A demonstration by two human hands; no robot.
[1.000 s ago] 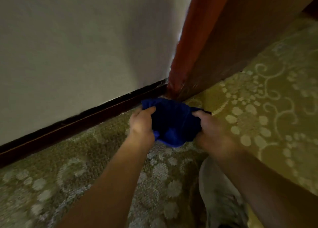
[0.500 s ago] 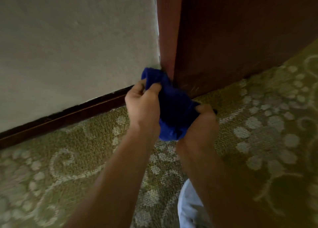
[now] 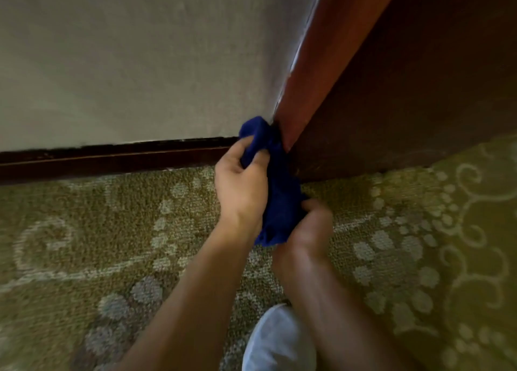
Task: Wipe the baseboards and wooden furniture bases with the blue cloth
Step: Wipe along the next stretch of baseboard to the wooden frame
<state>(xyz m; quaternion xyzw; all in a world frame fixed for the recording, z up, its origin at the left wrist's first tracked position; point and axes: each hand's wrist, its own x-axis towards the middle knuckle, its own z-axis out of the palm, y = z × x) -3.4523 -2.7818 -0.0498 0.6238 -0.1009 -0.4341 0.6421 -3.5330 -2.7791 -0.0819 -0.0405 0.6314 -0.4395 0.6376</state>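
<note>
While both hands work low near the floor, the blue cloth (image 3: pixel 277 191) is bunched up between them, seen from the head camera. The left hand (image 3: pixel 240 186) grips the top part of the cloth, with its fingers curled into the folds. The right hand (image 3: pixel 310 228) holds the bottom part, with its fingers wrapped round the cloth from the right side. The two hands are close together, one above the other, and the cloth runs from one to the other.

The top end of the cloth touches the corner where the white wall (image 3: pixel 140 62) meets the wooden furniture side (image 3: pixel 405 104). The reddish front edge (image 3: pixel 307 85) of that furniture runs down to the cloth. The dark baseboard (image 3: pixel 112 158) runs along the bottom of the wall, from the left edge up to the left hand. The cloth is just beside the end of the baseboard.

Under the hands lies a green carpet (image 3: pixel 112 230) with pale dots and swirls. A knee in pale fabric (image 3: pixel 277 342) shows at the bottom, between the two bare arms.
</note>
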